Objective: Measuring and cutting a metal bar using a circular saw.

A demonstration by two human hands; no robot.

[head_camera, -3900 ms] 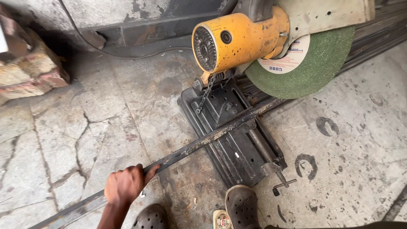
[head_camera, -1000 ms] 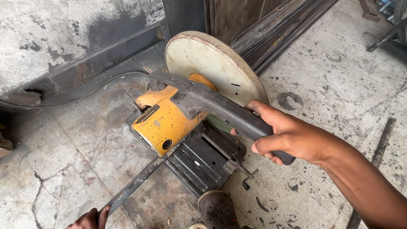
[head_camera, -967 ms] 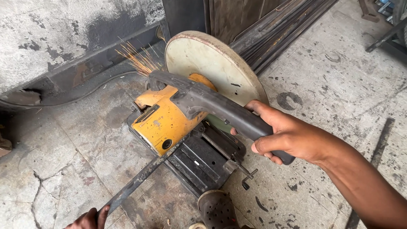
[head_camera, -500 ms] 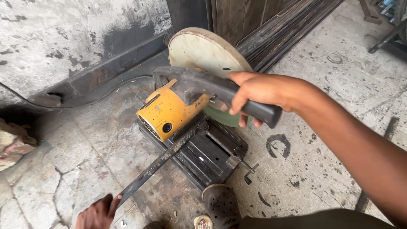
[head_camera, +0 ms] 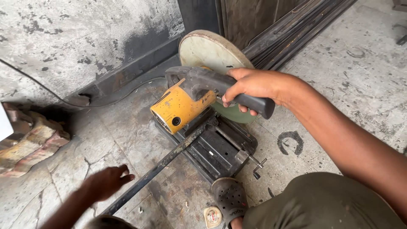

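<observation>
A yellow chop saw (head_camera: pixel 180 108) with a pale blade guard (head_camera: pixel 210 51) sits on its black base (head_camera: pixel 220 150) on the floor. My right hand (head_camera: pixel 250 87) grips the saw's grey handle (head_camera: pixel 207 82). A long dark metal bar (head_camera: pixel 157 169) lies across the base, under the blade, and runs toward the lower left. My left hand (head_camera: pixel 106 182) hovers just left of the bar with fingers spread, off the metal. My foot in a dark clog (head_camera: pixel 229 199) rests against the front of the base.
Several long metal bars (head_camera: pixel 292 29) lie stacked along the back right. A black power cord (head_camera: pixel 63 101) runs along the stained wall. Broken bricks (head_camera: pixel 29 142) sit at the far left. The concrete floor (head_camera: pixel 360 85) is cracked and marked.
My left hand has let go of the bar and lifted away from it. The saw head has come up slightly and no sparks fly now.
</observation>
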